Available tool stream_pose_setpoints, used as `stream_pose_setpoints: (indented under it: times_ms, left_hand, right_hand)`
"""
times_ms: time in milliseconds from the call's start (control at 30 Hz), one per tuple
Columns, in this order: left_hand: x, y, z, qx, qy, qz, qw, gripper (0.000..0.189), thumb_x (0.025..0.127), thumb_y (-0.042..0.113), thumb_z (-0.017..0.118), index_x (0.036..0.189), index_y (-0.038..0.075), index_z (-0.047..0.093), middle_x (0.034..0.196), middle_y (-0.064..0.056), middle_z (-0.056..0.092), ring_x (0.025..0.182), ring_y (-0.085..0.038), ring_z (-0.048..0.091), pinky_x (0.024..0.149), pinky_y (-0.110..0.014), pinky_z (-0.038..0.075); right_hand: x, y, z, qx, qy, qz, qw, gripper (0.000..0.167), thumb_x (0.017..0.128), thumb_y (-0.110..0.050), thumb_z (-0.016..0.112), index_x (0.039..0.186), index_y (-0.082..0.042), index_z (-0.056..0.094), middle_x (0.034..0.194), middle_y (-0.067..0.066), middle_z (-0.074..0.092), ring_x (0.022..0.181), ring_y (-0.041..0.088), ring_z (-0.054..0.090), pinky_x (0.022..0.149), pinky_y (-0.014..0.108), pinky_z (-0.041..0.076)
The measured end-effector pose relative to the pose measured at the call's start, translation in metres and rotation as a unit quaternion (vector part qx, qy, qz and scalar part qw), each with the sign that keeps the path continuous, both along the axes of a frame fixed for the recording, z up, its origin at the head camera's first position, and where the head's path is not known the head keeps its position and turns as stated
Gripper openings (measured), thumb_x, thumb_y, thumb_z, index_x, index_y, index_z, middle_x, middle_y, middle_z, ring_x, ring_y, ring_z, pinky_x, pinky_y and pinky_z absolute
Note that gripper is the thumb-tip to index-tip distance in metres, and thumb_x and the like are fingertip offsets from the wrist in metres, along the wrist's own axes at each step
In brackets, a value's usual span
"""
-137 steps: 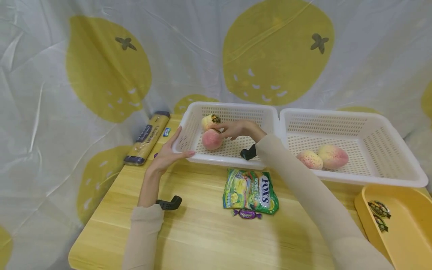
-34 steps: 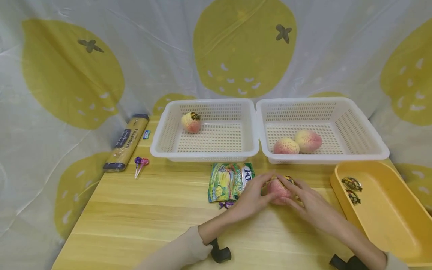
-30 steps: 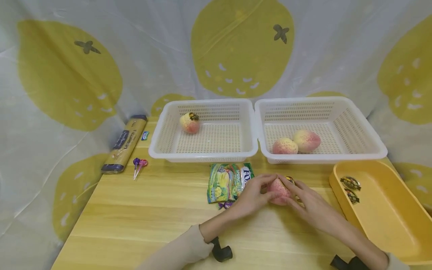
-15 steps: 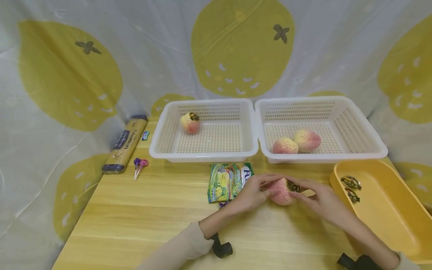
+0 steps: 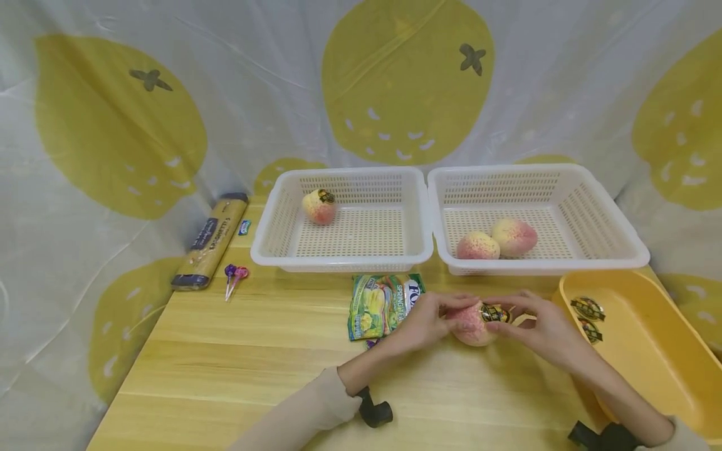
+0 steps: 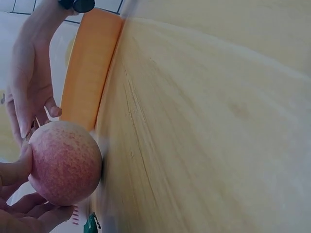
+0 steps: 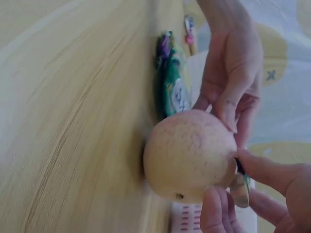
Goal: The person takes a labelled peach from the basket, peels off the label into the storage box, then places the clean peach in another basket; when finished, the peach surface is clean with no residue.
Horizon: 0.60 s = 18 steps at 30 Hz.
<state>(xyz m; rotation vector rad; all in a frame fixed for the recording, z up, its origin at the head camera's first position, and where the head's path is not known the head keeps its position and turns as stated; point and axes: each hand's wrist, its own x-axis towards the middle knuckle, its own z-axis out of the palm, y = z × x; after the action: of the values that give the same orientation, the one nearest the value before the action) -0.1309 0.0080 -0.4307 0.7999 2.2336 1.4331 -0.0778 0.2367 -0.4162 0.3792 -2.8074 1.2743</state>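
A pink and cream peach [image 5: 471, 327] sits low over the wooden table in the head view. My left hand [image 5: 422, 324] grips its left side with thumb and fingers. A dark and gold sticker [image 5: 495, 313] stands out from the peach's right side, pinched between the thumb and fingers of my right hand [image 5: 546, 327]. In the right wrist view the sticker [image 7: 240, 190] is partly lifted, its edge at the peach's skin. The left wrist view shows the peach's [image 6: 65, 162] speckled pink side, with the sticker mostly hidden behind it.
One stickered peach [image 5: 319, 207] lies in the left white basket [image 5: 341, 259]. The right basket [image 5: 541, 267] holds two peaches [image 5: 496, 239]. An orange tray [image 5: 648, 351] bears two stickers [image 5: 588, 318] at right. A candy bag [image 5: 383, 305], lollipops [image 5: 235, 275] and spaghetti pack [image 5: 211, 241] lie leftward.
The peach has come out of the left basket to the table's front, and my left hand has left the basket rim to grip it. Lately my right hand has drawn the sticker rightward.
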Motion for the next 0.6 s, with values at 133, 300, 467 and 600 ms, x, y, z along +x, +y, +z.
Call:
stream_pose_setpoints:
  times_ms: [133, 300, 467, 600]
  left_hand:
    - [-0.002, 0.0, 0.0, 0.003, -0.004, -0.004, 1.0, 0.042, 0.095, -0.001, 0.069, 0.136, 0.007, 0.066, 0.146, -0.009, 0.062, 0.139, -0.018, 0.057, 0.109, -0.017, 0.046]
    - [-0.003, 0.0, 0.001, 0.012, -0.019, -0.009, 0.9997, 0.041, 0.095, -0.003, 0.068, 0.135, 0.005, 0.066, 0.145, -0.01, 0.062, 0.141, -0.021, 0.055, 0.111, -0.018, 0.044]
    - [-0.003, 0.001, 0.002, 0.018, -0.025, -0.013, 0.9994, 0.042, 0.094, -0.005, 0.069, 0.135, 0.003, 0.066, 0.144, -0.008, 0.064, 0.142, -0.021, 0.055, 0.113, -0.018, 0.043]
    - [-0.004, 0.002, 0.001, 0.03, -0.035, -0.016, 0.9988, 0.042, 0.093, -0.007, 0.069, 0.134, 0.0, 0.066, 0.143, -0.01, 0.064, 0.142, -0.021, 0.055, 0.112, -0.018, 0.043]
  right_hand:
    - [-0.001, 0.002, 0.003, -0.056, -0.073, 0.016, 0.9956, 0.037, 0.094, -0.016, 0.076, 0.129, -0.007, 0.07, 0.119, 0.015, 0.073, 0.092, -0.006, 0.065, 0.069, 0.025, 0.061]
    - [0.001, 0.016, 0.012, -0.087, -0.132, 0.034, 0.9868, 0.044, 0.095, -0.015, 0.075, 0.137, -0.003, 0.064, 0.123, 0.018, 0.073, 0.088, 0.004, 0.072, 0.07, 0.031, 0.063]
    - [0.004, 0.054, 0.028, -0.042, -0.136, 0.01, 0.9898, 0.04, 0.096, -0.017, 0.074, 0.135, -0.011, 0.068, 0.092, -0.005, 0.076, 0.076, 0.014, 0.069, 0.061, 0.028, 0.053]
    - [0.006, 0.099, 0.033, -0.033, -0.139, -0.008, 0.9897, 0.036, 0.102, -0.013, 0.066, 0.138, -0.012, 0.067, 0.102, -0.018, 0.075, 0.078, 0.014, 0.068, 0.061, 0.029, 0.054]
